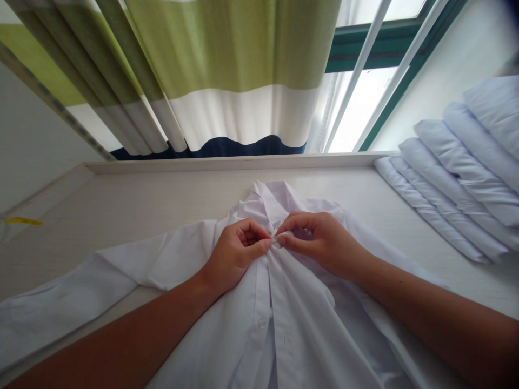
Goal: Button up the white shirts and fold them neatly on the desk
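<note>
A white button-up shirt (304, 302) lies spread on the pale table, its collar at the far side and one sleeve stretched out to the left. Just below the collar, my left hand (239, 248) pinches one front edge of the shirt between thumb and fingers. Facing it, my right hand (320, 237) pinches the other front edge, and the fingertips of both hands nearly meet. Whatever button sits between them is too small and covered to make out. Lower down, the two front edges lie apart, with a button on the left edge and a buttonhole on the right.
A stack of folded white garments (462, 178) stands on the right of the table (162, 200). A low ledge (227, 163) runs along the back, below a green, white and blue curtain (243, 54) and a barred window (373, 92). Something yellow (24, 221) lies at the left.
</note>
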The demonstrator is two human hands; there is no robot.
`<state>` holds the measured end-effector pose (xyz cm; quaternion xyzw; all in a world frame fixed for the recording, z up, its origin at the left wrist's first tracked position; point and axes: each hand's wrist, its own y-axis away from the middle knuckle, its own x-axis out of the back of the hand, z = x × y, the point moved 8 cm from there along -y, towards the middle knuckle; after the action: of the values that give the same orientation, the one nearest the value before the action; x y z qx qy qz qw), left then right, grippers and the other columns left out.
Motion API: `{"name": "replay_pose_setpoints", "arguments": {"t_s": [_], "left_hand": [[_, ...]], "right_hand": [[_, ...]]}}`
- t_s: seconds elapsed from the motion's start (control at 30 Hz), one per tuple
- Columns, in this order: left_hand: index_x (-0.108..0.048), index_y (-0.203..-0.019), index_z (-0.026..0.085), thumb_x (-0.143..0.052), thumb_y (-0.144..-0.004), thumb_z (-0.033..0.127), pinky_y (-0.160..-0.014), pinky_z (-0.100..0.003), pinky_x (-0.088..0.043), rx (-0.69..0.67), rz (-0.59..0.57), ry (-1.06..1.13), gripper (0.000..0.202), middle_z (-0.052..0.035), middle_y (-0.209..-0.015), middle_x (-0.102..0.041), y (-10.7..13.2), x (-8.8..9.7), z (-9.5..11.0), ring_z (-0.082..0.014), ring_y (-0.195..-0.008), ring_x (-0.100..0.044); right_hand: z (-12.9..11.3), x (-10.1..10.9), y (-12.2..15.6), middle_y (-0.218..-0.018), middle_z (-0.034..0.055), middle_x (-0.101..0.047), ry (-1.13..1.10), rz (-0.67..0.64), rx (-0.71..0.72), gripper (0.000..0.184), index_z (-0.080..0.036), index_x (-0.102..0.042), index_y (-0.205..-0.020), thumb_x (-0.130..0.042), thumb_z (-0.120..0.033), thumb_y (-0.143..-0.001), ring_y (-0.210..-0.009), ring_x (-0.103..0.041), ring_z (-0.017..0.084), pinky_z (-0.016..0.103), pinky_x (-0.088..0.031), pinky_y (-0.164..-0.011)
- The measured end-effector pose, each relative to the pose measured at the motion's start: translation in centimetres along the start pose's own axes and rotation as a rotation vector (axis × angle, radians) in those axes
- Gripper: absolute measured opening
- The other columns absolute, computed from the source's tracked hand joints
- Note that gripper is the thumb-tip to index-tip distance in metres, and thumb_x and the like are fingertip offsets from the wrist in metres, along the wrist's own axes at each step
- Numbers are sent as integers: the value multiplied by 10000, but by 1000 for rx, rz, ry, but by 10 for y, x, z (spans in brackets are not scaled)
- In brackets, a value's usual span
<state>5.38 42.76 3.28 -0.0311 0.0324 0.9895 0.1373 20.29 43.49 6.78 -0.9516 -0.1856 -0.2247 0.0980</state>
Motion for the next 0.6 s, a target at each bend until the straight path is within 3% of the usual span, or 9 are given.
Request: {"name": "replay_pose_setpoints", "arguments": {"t_s": [0.6], "left_hand": [[-590,-802,174,-815,-756,239,-717,-193,-456,-28,-6,-4,239,31,-781,-606,-1,0,2,-91,-743,-565]], "right_hand": [[-5,0,1,-927,21,-715,24,-18,135,83,-237,-782,-894,-716,-272,-856,-840,-650,172,277,-473,-755]]}}
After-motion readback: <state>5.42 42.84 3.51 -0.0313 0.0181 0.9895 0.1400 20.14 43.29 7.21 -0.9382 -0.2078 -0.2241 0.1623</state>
